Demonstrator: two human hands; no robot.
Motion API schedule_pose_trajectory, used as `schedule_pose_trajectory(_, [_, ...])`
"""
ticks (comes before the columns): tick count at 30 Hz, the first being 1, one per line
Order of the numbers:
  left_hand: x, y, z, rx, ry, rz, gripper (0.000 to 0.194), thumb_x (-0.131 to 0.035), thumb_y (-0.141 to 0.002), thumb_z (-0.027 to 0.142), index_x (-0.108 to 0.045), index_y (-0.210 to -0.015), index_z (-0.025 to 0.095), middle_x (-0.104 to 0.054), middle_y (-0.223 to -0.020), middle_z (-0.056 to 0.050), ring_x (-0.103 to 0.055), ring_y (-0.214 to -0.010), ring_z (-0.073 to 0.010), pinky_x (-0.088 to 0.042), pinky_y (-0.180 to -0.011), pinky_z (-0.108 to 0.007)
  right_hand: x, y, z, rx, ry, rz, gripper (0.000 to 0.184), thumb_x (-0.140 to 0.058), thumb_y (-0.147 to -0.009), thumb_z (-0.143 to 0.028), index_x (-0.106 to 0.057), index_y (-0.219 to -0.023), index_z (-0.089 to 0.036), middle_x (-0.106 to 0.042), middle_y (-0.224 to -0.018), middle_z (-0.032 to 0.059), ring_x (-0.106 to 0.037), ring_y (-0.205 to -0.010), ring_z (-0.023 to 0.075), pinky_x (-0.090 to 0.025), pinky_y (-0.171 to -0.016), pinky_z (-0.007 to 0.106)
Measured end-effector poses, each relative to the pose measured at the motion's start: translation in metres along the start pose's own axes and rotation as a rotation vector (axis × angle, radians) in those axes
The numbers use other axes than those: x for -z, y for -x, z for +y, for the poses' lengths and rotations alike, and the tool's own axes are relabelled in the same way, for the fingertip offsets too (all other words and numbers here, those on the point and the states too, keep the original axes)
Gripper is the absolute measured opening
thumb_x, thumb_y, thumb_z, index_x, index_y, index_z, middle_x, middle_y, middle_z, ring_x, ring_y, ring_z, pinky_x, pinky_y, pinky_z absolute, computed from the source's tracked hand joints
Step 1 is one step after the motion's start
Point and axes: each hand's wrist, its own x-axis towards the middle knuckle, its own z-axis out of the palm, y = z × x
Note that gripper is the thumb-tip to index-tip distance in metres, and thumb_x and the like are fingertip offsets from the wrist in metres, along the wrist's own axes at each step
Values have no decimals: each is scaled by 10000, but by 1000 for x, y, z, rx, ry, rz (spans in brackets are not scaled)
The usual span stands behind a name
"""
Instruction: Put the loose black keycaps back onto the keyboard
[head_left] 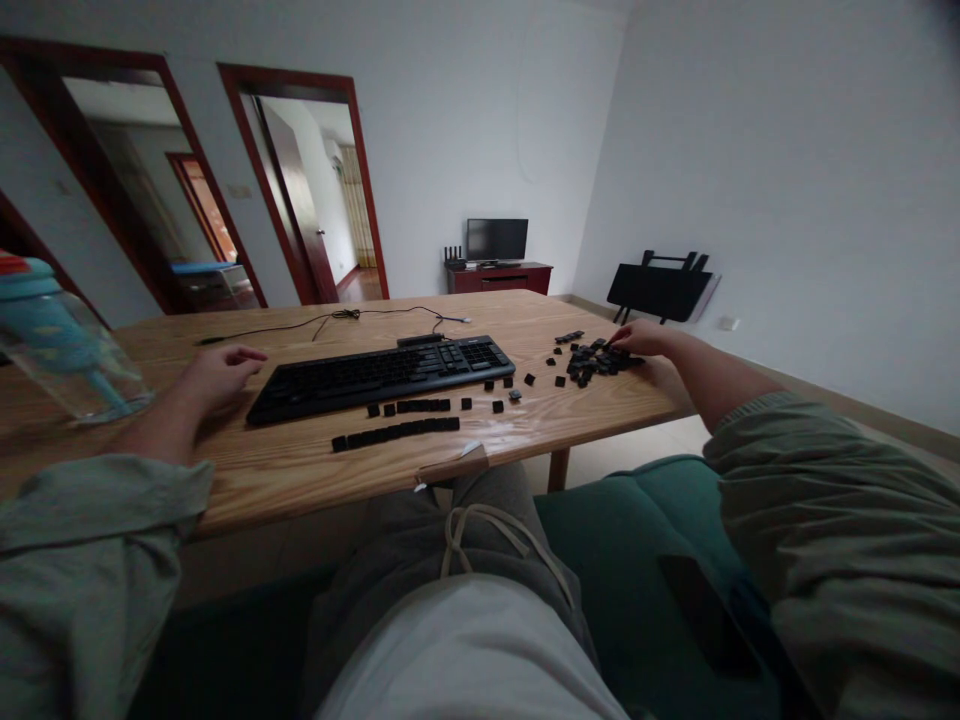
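Observation:
A black keyboard (382, 375) lies across the middle of the wooden table (300, 465), many of its keys off. My left hand (221, 372) rests on the table beside the keyboard's left end, fingers loosely curled, holding nothing. My right hand (641, 338) reaches to the far right, fingertips touching a pile of loose black keycaps (592, 360); whether it pinches one I cannot tell. Two rows of keycaps (397, 430) are lined up in front of the keyboard, with a few scattered caps (517, 385) to their right.
A clear water bottle with a blue lid (60, 350) stands at the table's left. The keyboard's cable (337, 317) runs along the back. A green seat (630, 520) is under my right arm. A folded black table (660, 288) leans on the right wall.

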Motion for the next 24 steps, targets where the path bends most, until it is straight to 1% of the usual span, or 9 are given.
schedule_pose_trajectory(2, [1, 1, 2, 10, -10, -2, 355, -591, -717, 361, -702, -981, 151, -640, -834, -40, -570, -779, -187, -441, -657, -266, 4, 2, -1, -1, -55, 21, 233, -714, -792, -301, -801, -909, -120, -766, -917, 123, -678, -846, 227, -513, -769, 290])
schedule_pose_trajectory(4, [1, 2, 3, 9, -18, -6, 347, -593, -718, 364, -702, -973, 155, -630, -810, -31, -557, -754, -182, -434, -655, -266, 9, 8, -10, -24, -143, 63, 268, -752, -775, -350, -782, -897, -114, -746, -890, 120, -652, -794, 210, -502, -728, 296])
schedule_pose_trajectory(7, [2, 2, 3, 4, -21, -7, 339, -595, -720, 359, -698, -969, 152, -635, -818, -33, -557, -753, -176, -431, -664, -263, 14, 26, -39, 24, -397, 108, 358, -775, -761, -409, -743, -983, -130, -723, -886, 96, -567, -661, 142, -454, -601, 272])
schedule_pose_trajectory(9, [1, 0, 0, 10, -17, -5, 348, -595, -719, 360, -698, -979, 153, -645, -839, -41, -572, -781, -183, -440, -672, -264, 14, 45, -68, 200, -617, 98, 411, -771, -767, -423, -716, -1082, -165, -730, -950, 76, -510, -610, 103, -421, -560, 251])
schedule_pose_trajectory(11, [0, -2, -4, 5, -19, -6, 373, -601, -712, 374, -700, -1000, 158, -656, -857, -50, -583, -803, -195, -452, -675, -271, 12, 68, -100, 399, -767, 71, 453, -746, -790, -475, -716, -1151, -204, -736, -969, 59, -489, -595, 94, -402, -543, 248])
schedule_pose_trajectory(14, [0, -3, -6, -9, -26, -17, 407, -612, -698, 398, -705, -1014, 160, -679, -889, -67, -594, -805, -206, -473, -684, -287, 10, 107, -146, 615, -804, 44, 449, -736, -793, -531, -764, -1114, -218, -732, -912, 49, -503, -604, 105, -388, -527, 259])
schedule_pose_trajectory(17, [2, 3, 0, -10, -29, -6, 390, -605, -700, 397, -709, -990, 157, -691, -889, -64, -591, -771, -195, -477, -703, -290, 11, 139, -182, 741, -842, -28, 391, -770, -775, -496, -782, -1047, -214, -723, -888, 42, -561, -672, 126, -434, -570, 271])
schedule_pose_trajectory(20, [4, 10, 10, -19, -31, -1, 361, -583, -722, 382, -706, -969, 148, -678, -857, -50, -565, -738, -177, -456, -697, -275, 14, 158, -204, 843, -920, -99, 315, -815, -745, -431, -767, -965, -211, -717, -894, 32, -599, -733, 133, -481, -625, 276])
schedule_pose_trajectory(24, [4, 14, 14, -49, -26, 3, 369, -576, -731, 375, -704, -974, 128, -675, -859, -56, -546, -730, -176, -430, -672, -272, 17, 167, -212, 916, -945, -153, 294, -840, -734, -395, -737, -929, -201, -701, -860, 23, -591, -711, 118, -486, -617, 267])
